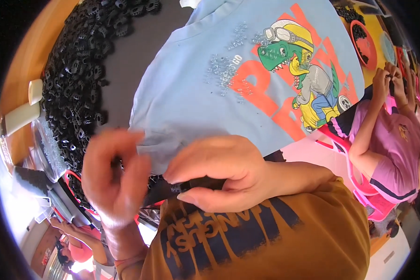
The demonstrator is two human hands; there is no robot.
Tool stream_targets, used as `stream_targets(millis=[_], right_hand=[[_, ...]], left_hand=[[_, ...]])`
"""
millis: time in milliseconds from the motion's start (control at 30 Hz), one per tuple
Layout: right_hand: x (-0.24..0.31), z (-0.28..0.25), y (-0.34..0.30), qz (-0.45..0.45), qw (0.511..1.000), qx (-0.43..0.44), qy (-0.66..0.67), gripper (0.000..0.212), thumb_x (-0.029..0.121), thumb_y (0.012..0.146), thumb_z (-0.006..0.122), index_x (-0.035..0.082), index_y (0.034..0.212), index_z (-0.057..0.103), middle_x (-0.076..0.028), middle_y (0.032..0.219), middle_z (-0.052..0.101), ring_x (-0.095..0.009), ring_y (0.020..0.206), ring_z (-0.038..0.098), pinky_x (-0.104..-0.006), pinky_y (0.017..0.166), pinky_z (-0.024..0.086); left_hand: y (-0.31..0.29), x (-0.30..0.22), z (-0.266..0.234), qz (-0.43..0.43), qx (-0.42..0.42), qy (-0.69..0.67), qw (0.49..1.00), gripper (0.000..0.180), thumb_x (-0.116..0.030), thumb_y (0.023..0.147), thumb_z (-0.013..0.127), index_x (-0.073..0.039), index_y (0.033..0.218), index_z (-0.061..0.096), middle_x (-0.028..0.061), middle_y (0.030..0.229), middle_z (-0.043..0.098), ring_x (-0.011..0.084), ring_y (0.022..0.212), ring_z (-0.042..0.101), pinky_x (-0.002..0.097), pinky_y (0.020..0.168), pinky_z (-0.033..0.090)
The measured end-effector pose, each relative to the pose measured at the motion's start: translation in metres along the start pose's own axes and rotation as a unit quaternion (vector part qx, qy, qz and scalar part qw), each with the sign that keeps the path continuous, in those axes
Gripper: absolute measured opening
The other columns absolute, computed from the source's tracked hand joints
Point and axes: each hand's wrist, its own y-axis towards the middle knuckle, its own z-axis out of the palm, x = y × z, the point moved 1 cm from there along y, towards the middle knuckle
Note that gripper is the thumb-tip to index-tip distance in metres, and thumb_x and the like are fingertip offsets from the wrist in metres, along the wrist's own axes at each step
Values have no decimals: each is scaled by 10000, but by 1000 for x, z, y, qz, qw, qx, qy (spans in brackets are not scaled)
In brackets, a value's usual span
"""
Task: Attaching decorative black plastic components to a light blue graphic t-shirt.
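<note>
We look down on a dark grey surface, its outline bent by the wide lens. Over much of it lies a light blue shirt, spread out, with a green dinosaur in a yellow helmet and bold orange-red lettering printed on it. Below, nearest us, is the brown shirt of the person at work, with dark printing across the chest. Along the left side of the surface runs a broad heap of black pieces, small and toothed, reaching from the upper edge down toward the hands.

On the right we see a co-worker in a pink top, both hands raised together, beside a bright pink chair.

In front of the brown shirt, at the near edge of the blue one, are the person's own hands. The right hand is bent, fingers and thumb rounded toward each other; something dark shows between them, but we cannot tell whether it is gripped. The left hand is just beside it, curled and blurred, close to the heap; we cannot tell whether it holds anything.

At upper right, a red bowl contains more black pieces. Smallest of all, shiny clear bits lie scattered in loose clusters on the blue shirt.
</note>
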Motion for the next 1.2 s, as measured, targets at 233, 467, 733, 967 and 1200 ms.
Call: stream_targets(millis=[233, 467, 733, 967, 1200], right_hand=[[-2, -1, 0, -47, 999, 14, -21, 260, -33, 698, 693, -7, 949, 631, -134, 898, 621, -256, 784, 624, -311, 644, 494], [-1, 1, 3, -54, 997, 1, -52, 188, 75, 716, 701, 38, 848, 573, -94, 805, 551, -277, 753, 567, -363, 618, 464], [1, -1, 4, -28, 999, 1, -25, 275, -14, 690, 747, -6, 940, 635, -107, 856, 583, -220, 735, 589, -287, 595, 460], [5, -8, 7, 44, 998, -5, -48, 296, -12, 701, 753, -3, 970, 631, -110, 886, 581, -163, 731, 588, -242, 607, 466], [4, -3, 9, 21, 992, 24, -119, 308, 15, 684, 771, -6, 958, 633, -122, 888, 586, -181, 731, 584, -255, 595, 451]], left_hand=[[48, 6, 48, 78, 88, 126, 985, 134, -23, 780, 628, -16, 911, 602, 115, 769, 562, 228, 628, 553, 287, 566, 437], [62, 4, 64, 101, 101, 218, 965, 158, -105, 764, 652, -51, 887, 569, 100, 777, 580, 288, 634, 569, 354, 547, 456], [60, 8, 58, 107, 89, 224, 965, 132, -85, 763, 639, -48, 869, 569, 112, 746, 565, 275, 616, 560, 341, 542, 449], [30, -18, 5, -131, 85, -19, 988, 83, -3, 845, 495, 21, 806, 565, 15, 689, 511, 56, 612, 432, 198, 534, 351], [0, -27, -22, -128, 199, -63, 969, 42, -18, 738, 551, 2, 768, 571, 74, 659, 538, 187, 578, 511, 269, 534, 384]])
